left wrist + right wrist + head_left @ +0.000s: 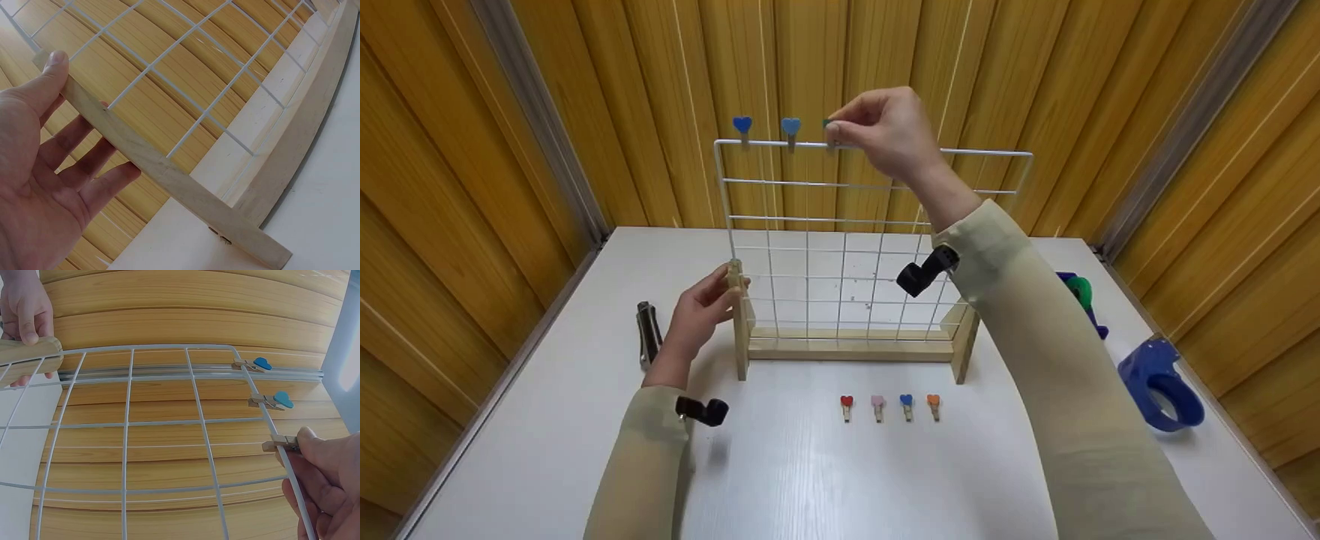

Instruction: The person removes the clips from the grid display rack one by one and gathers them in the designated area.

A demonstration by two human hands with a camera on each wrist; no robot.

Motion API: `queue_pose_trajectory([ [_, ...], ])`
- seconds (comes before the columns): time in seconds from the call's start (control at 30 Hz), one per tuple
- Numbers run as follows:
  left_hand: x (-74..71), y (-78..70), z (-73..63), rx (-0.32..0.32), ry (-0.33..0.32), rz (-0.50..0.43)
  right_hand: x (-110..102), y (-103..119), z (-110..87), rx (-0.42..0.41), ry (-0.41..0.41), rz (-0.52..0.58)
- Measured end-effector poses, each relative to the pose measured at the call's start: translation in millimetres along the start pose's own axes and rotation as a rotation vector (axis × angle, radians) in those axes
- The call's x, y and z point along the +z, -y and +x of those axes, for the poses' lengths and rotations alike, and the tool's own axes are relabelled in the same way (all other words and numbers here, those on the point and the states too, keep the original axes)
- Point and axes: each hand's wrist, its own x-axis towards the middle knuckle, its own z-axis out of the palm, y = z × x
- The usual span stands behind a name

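A white wire grid (808, 255) stands upright in a wooden stand (851, 349). Along its top bar sit a dark blue heart clothespin (742, 126) and a light blue heart clothespin (790, 127). My right hand (896, 135) pinches a third, green clothespin (280, 443) between thumb and finger, its wooden jaws astride the top bar in the right wrist view. The fingers mostly hide its green heart. My left hand (695, 315) grips the stand's left wooden upright (121, 132), thumb on one side and fingers on the other.
In front of the stand lie a red clothespin (847, 408), a pink one (877, 408), a blue one (907, 407) and an orange one (934, 406). A dark stapler-like object (648, 334) lies at left. A blue tape dispenser (1161, 385) and a blue-green item (1081, 294) are at right.
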Motion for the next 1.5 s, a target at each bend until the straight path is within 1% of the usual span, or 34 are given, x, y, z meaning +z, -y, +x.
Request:
queue_pose_trajectory([
  [0.13, 0.1, -0.6, 0.0, -0.007, 0.005, 0.001, -1, -1, -0.7, -0.019, -0.030, 0.011],
  [0.3, 0.4, -0.6, 0.4, -0.004, 0.010, 0.003, -2, -1, -1.3, -0.029, -0.068, 0.050],
  [0.6, -0.2, -0.5, 1.7, 0.000, 0.005, -0.010, -5, -2, -1.0, -0.040, -0.048, 0.107],
  [0.73, -0.6, -0.4, 1.9, 0.003, 0.012, -0.008, -8, -2, -4.7, -0.040, -0.050, 0.165],
  [0.83, -0.3, 0.1, 1.5, 0.005, 0.012, -0.007, -11, -2, -10.1, -0.046, -0.037, 0.220],
  [1.03, 1.4, 1.2, 1.8, 0.018, 0.005, -0.029, -17, -12, -28.0, -0.103, -0.001, 0.312],
  [1.1, 1.9, 0.8, 2.0, 0.022, 0.004, -0.027, -19, -16, -36.4, -0.109, 0.007, 0.320],
  [1.23, 1.6, -0.5, 1.9, 0.022, 0.006, -0.027, -22, -25, -55.7, -0.119, 0.041, 0.375],
  [1.33, 1.4, -0.9, 2.0, 0.015, 0.006, -0.029, -23, -34, -71.5, -0.127, 0.054, 0.378],
  [1.43, 1.7, -1.0, 2.0, 0.015, 0.007, -0.033, -23, -44, -87.9, -0.131, 0.055, 0.352],
  [1.5, 1.6, -0.9, 2.1, 0.019, 0.008, -0.028, -22, -50, -98.4, -0.142, 0.070, 0.341],
])
